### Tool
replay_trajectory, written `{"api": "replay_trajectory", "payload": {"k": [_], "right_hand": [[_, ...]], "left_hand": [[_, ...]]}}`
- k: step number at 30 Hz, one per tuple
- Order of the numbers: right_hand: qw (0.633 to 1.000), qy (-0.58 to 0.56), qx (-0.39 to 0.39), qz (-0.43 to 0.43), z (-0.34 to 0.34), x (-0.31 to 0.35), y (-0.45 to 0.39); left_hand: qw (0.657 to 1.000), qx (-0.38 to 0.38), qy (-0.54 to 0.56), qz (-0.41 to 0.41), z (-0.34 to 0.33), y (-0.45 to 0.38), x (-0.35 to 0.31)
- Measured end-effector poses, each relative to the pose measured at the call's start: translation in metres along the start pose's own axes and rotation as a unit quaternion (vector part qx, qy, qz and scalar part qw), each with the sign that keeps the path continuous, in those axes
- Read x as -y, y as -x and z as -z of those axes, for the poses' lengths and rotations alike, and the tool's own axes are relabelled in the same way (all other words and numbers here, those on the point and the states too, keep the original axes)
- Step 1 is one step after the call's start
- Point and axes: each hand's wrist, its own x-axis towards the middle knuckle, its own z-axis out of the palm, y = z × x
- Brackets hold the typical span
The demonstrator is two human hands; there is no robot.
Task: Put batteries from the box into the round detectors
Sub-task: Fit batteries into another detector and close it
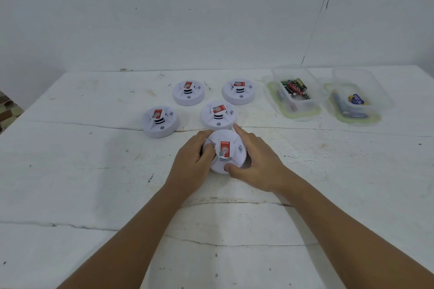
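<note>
Detector in hand: nearest round detector (226,151) is sitting face-up on the white table (94,171), red label on top, just in front of the middle detector (218,115) and nearly touching it.
Left hand (192,159): is gripping the detector's left edge, fingers curled over the rim and onto the top face.
Right hand (254,162): is gripping the right edge, index finger lying along the far rim, thumb pressing the near rim.
Key relation: the detector is lying squarely between both hands, so neither hand is nearer; the battery bay is not showing, so it is probably on the underside, and the unit would likely need turning over or twisting open first.
Battery supply direction: the box (294,94) is standing well apart, far and to the right, so the right hand is the nearer one for reaching it.
Box contents: loose cylindrical batteries (294,88), green, red and black, are lying jumbled, mostly angled toward the far-left corner.
Second container (357,98): clear tub just beside the box on its right, holding a blue-and-yellow item; exact kind cannot be told.
Other detectors: three more are waiting face-up — far left (188,92), far right (239,91), near left (160,121).
Progress: judging by the closed faces, no battery is being fitted yet.
</note>
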Motion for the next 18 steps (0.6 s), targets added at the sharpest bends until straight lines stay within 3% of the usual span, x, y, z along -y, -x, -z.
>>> {"api": "replay_trajectory", "payload": {"k": [18], "right_hand": [[1.0, 0.0, -0.011, 0.015, 0.0053, 0.0034, 0.0023]], "left_hand": [[1.0, 0.008, -0.005, -0.006, -0.0006, -0.0015, 0.0018]]}}
